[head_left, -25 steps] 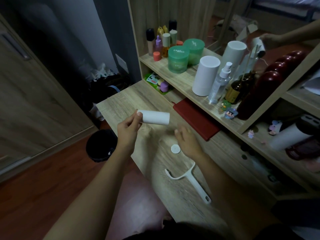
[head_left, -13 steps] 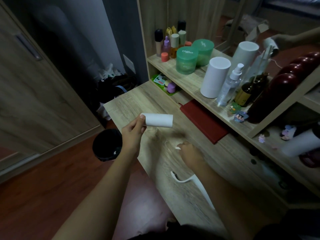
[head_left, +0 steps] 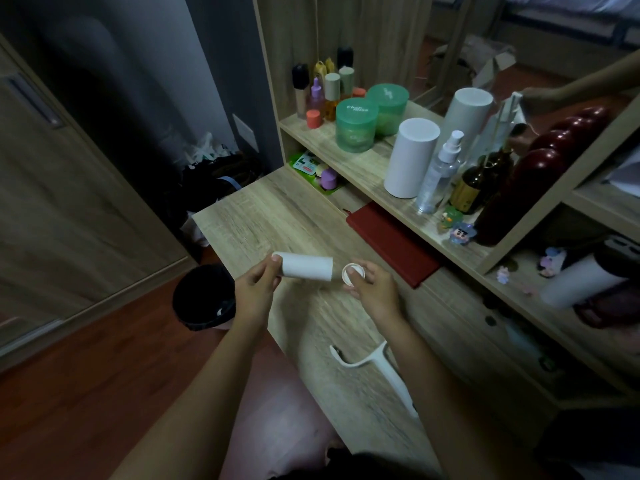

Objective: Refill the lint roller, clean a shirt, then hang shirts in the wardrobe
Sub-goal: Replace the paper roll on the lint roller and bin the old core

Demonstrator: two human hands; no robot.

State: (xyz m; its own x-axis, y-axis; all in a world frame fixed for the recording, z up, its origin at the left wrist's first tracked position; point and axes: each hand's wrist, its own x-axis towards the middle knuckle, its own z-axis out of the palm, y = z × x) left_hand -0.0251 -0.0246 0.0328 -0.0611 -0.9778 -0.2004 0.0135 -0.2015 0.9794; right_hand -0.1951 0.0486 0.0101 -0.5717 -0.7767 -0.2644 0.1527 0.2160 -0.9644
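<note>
Pointing rightward at cap (head_left: pixel 353 273), horizontal roll (head_left: pixel 306 270)

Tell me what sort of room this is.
Probably a bedroom's dressing corner: a wooden desk whose shelf holds cosmetic bottles and green jars in front of a mirror, with what looks like a wardrobe door on the left.

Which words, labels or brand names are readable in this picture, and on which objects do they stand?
"Cha...": on the front green jar lid, two short white words; only these first letters read, the rest is blurred.
On the rear green jar lid: a white mark, unreadable.
On the brown bottle label: too blurred.
On the green packet: print too small.
</note>
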